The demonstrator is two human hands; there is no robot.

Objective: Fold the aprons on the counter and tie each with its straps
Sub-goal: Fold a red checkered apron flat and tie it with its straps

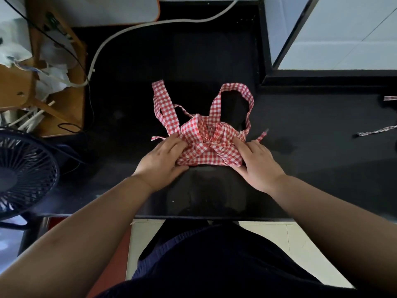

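The apron [208,147] sits bunched between my hands on the counter [129,108]. My left hand [165,157] grips its left edge, fingers curled into the cloth. My right hand [255,163] pinches the right edge, thumb beneath. I reckon this grip stops the folds springing open. The straps [164,104] trail just beyond my fingers, not yet fully tied.

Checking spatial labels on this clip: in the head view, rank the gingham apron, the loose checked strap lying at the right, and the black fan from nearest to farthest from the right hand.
1. gingham apron: centre, touched by the right hand.
2. loose checked strap: far right, well apart from the hand.
3. black fan: far left edge, beyond the other hand.
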